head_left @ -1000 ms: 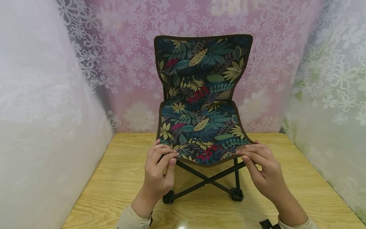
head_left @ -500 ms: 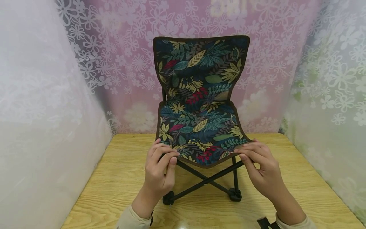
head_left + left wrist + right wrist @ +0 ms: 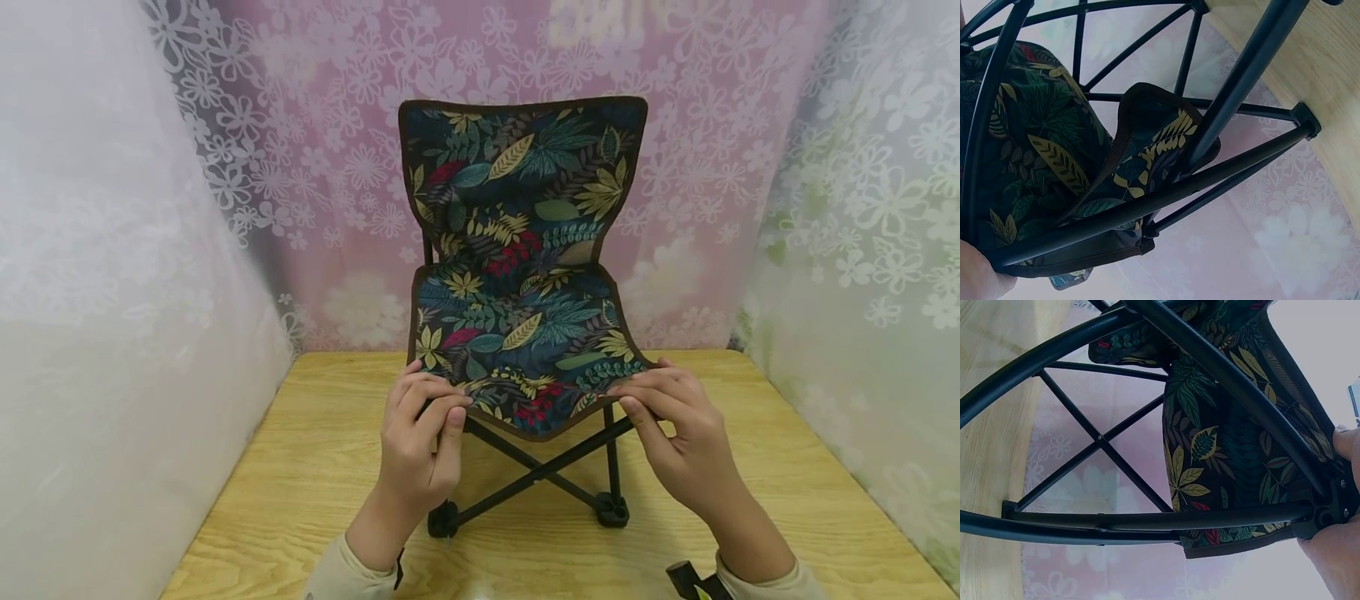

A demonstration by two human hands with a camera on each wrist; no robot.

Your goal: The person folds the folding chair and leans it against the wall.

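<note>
A small folding chair (image 3: pixel 525 325) with dark leaf-print fabric and brown edging stands unfolded in the head view, its backrest (image 3: pixel 521 167) away from me. My left hand (image 3: pixel 420 437) grips the seat's front left corner, fingers over the fabric and thumb at the front. At the front right corner my right hand (image 3: pixel 686 437) holds on the same way. Below the seat, black tube legs (image 3: pixel 558 458) cross in an X. The right wrist view shows a black corner joint (image 3: pixel 1329 509) right at the right hand's palm. In the left wrist view only part of the left hand (image 3: pixel 982 275) shows.
The chair stands on a wood-grain table (image 3: pixel 300 500). Behind it hangs a pink flowered curtain (image 3: pixel 337 208); pale sheets rise at the left (image 3: pixel 135 333) and right (image 3: pixel 870 333). A black strap piece (image 3: pixel 690 579) sits by the right wrist.
My right hand has shifted slightly left with the seat's right corner, and the right front foot has moved inward. The backrest's top sits a little lower and further left. The left hand stays put.
</note>
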